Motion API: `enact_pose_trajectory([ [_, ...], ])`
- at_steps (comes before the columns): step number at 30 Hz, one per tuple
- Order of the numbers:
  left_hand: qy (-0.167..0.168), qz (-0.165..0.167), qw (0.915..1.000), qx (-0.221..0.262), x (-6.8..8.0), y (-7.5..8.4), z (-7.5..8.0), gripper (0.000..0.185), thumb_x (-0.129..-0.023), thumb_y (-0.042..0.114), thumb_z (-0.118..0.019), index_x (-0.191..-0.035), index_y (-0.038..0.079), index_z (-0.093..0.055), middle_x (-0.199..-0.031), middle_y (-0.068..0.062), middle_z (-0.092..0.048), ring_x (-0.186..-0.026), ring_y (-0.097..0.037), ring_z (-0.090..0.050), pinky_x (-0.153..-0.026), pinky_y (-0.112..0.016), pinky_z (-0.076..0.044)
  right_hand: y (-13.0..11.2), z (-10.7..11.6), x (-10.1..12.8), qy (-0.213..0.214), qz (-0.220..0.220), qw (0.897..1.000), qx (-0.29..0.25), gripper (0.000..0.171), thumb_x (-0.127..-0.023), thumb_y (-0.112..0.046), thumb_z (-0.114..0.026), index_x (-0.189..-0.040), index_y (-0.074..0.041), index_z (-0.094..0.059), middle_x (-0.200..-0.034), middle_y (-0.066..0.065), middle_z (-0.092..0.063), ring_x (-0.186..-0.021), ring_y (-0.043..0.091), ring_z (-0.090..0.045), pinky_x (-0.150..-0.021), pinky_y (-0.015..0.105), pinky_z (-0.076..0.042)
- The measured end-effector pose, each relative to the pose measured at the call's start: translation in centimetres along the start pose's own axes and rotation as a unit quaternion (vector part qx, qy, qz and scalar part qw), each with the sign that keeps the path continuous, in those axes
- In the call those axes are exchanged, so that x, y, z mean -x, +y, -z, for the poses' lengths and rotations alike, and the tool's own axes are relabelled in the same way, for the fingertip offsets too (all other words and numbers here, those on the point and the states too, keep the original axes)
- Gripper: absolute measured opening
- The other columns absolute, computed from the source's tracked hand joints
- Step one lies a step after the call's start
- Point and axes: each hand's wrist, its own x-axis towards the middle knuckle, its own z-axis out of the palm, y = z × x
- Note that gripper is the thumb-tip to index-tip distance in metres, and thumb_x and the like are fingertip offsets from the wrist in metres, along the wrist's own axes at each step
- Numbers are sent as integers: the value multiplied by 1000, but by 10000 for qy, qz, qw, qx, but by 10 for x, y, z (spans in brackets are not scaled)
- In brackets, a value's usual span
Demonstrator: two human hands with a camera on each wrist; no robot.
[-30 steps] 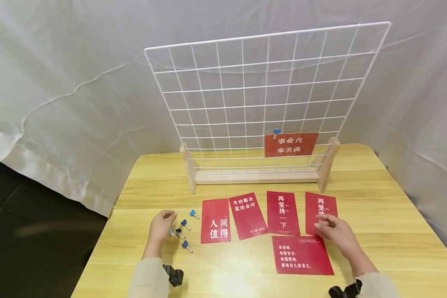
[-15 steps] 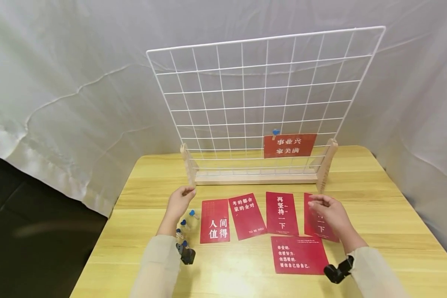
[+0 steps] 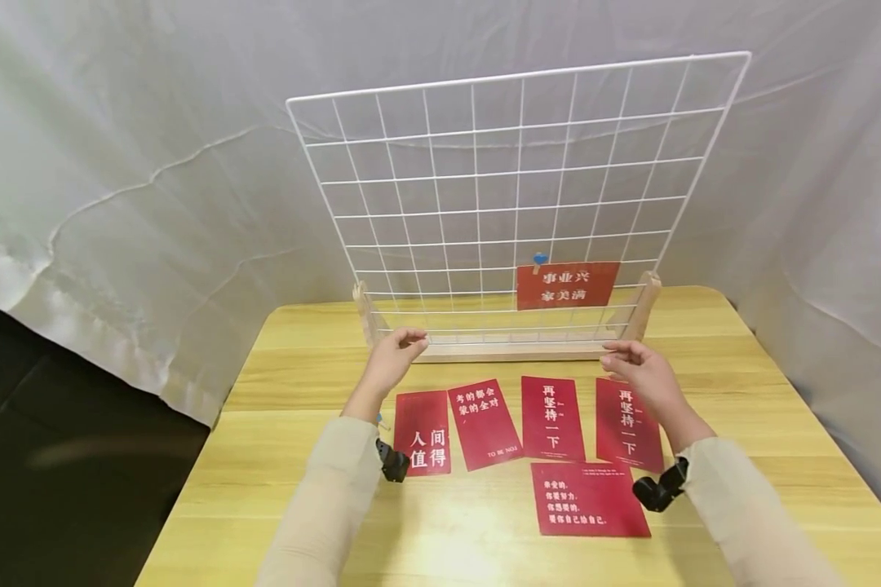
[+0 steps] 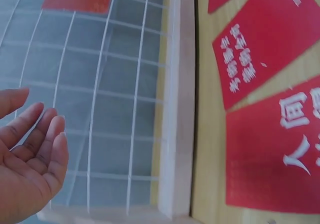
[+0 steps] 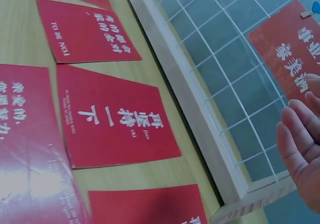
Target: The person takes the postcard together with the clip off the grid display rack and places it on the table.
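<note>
A white wire grid (image 3: pixel 484 187) stands upright in a wooden base (image 3: pixel 514 350) at the back of the table. A red card (image 3: pixel 567 285) hangs on its lower right, held by a blue clip (image 3: pixel 539 260). My left hand (image 3: pixel 411 341) hovers near the base's left end, fingers relaxed and holding nothing. My right hand (image 3: pixel 617 359) hovers near the base's right end, also holding nothing. The left wrist view shows the bare left palm (image 4: pixel 30 154) in front of the grid (image 4: pixel 100 84). In the right wrist view, the right hand's fingers (image 5: pixel 300 144) are beside the hung card (image 5: pixel 292 49).
Several red cards (image 3: pixel 552 417) with white writing lie flat on the wooden table (image 3: pixel 279 359) in front of the base. Small blue clips (image 3: pixel 378 421) lie mostly hidden behind my left forearm. White cloth hangs behind the table, and a dark floor lies to the left.
Both hands rose from the table and moved forward toward the grid's base. The left hand left the clips and the right hand left the rightmost card.
</note>
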Motion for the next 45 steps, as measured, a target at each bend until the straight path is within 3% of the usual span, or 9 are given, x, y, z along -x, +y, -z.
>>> enact_pose_trajectory([
  [2, -48, -68, 9999, -56, -6, 7, -4, 27, -86, 19, -54, -107, 4, -57, -102, -8, -57, -96, -22, -51, -80, -35, -42, -18, -4, 0, -79, 44, 9996, -265, 34, -82, -26, -58, -114, -14, -54, -94, 6, -56, -84, 15, -56, -67, 26, -49],
  [7, -177, -193, 9995, -182, -19, 26, -14, 27, -85, 21, -55, -108, 7, -58, -104, -5, -58, -97, -20, -51, -81, -34, -42, -115, -27, 23, -67, -22, 9999, -84, 40, -83, -23, -58, -113, 2, -50, -88, 1, -56, -80, 11, -55, -69, 22, -47],
  [9, -272, -223, 9992, -197, -24, 34, -19, 28, -85, 21, -54, -109, 8, -57, -106, -4, -57, -98, -19, -50, -82, -34, -42, -139, -34, 27, 127, -51, 9998, 133, 37, -82, -23, -59, -110, 1, -50, -86, -4, -55, -77, 5, -54, -67, 17, -46],
  [12, -409, -387, 9981, -232, -33, 45, -27, 29, -85, 21, -54, -111, 8, -56, -109, -4, -56, -99, -18, -50, -82, -33, -42, -157, -37, 26, 352, -123, 9992, -139, 19, -83, -14, -58, -100, -11, -53, -83, -8, -54, -75, 2, -53, -66, 13, -44],
  [17, -623, -640, 9956, -299, -44, 60, -39, 34, -86, 23, -54, -116, 8, -53, -114, -4, -54, -100, -17, -50, -80, -30, -43, -161, -34, 16, 702, -60, 9974, -142, 19, -82, -9, -58, -98, -18, -51, -85, -8, -54, -76, -1, -52, -69, 11, -42],
  [22, -851, -727, 9934, -231, -53, 78, -51, 38, -86, 24, -53, -122, 12, -48, -121, -2, -49, -103, -16, -48, -82, -29, -42, -160, -29, 5, 976, -48, 9951, 119, 32, -83, -14, -57, -112, -4, -47, -93, -1, -50, -82, 0, -47, -72, 11, -40],
  [30, -923, -863, 9910, -446, -66, 97, -67, 41, -86, 25, -53, -125, 16, -46, -125, 2, -46, -107, -16, -46, -83, -30, -41, -165, -24, -5, 944, -401, 9924, 682, 58, -84, -28, -55, -128, 3, -32, -117, 17, -40, -107, 27, -38, -90, 38, -35],
  [38, -1089, -806, 9904, -285, -75, 110, -83, 44, -85, 26, -54, -127, 24, -43, -126, 2, -45, -109, -16, -44, -86, -33, -40, -166, -20, -9, 824, -514, 9927, 709, 60, -84, -29, -54, -130, 0, -31, -124, 23, -37, -112, 33, -35, -92, 42, -32],
  [45, -1083, -854, 9889, -556, -80, 123, -93, 50, -85, 25, -55, -131, 26, -36, -127, 1, -44, -80, -15, -51, -58, -24, -44, -168, -20, -15, 818, -532, 9926, 717, 59, -84, -30, -55, -131, -2, -32, -125, 23, -37, -112, 33, -36, -92, 42, -32],
])
